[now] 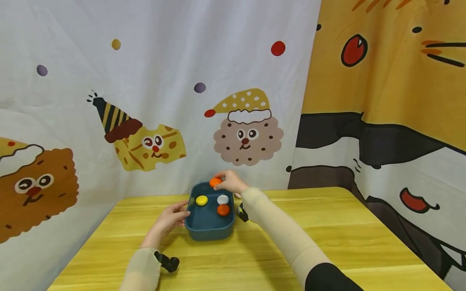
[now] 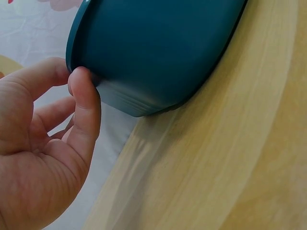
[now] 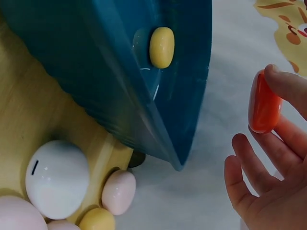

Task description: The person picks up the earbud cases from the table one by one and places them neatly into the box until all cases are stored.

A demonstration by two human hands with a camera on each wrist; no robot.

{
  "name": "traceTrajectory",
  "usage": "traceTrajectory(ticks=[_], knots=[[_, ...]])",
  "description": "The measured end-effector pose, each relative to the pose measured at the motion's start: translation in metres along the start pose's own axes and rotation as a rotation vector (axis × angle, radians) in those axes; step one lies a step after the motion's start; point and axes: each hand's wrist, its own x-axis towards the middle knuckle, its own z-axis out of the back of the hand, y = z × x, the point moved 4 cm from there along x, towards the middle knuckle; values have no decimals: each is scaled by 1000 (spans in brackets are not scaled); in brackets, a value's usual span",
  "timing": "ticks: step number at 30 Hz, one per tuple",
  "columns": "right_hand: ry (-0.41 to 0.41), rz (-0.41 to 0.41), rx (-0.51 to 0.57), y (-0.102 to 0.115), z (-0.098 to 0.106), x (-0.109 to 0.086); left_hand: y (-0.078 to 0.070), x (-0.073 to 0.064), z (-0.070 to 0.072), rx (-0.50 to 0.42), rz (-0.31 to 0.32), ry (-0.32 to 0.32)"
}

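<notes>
Orange piece (image 1: 215,182) pinched between thumb and fingers of my right hand (image 1: 233,182), it hangs at the blue bin's (image 1: 209,234) far end, apart from its wall. I judge this the carrying step (into the bin or out, I can't tell); the next move calls for a steady pinch, clear of the edge. My right arm (image 1: 287,238) stretches forward, hand turned inward, two fingers free of the piece; my left hand (image 1: 171,218) pinches the bin's left side.
</notes>
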Motion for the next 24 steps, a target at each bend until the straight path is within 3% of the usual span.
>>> traceTrajectory(ticks=[8,16,24], knots=[[-62,-52,70,-12,-8,7,-1,-2,-2,-5,-4,6],[-104,-45,17,-10,-18,13,-1,-3,-2,13,7,-11],[-112,-100,44,-7,-24,16,-1,-1,-2,1,9,-12]])
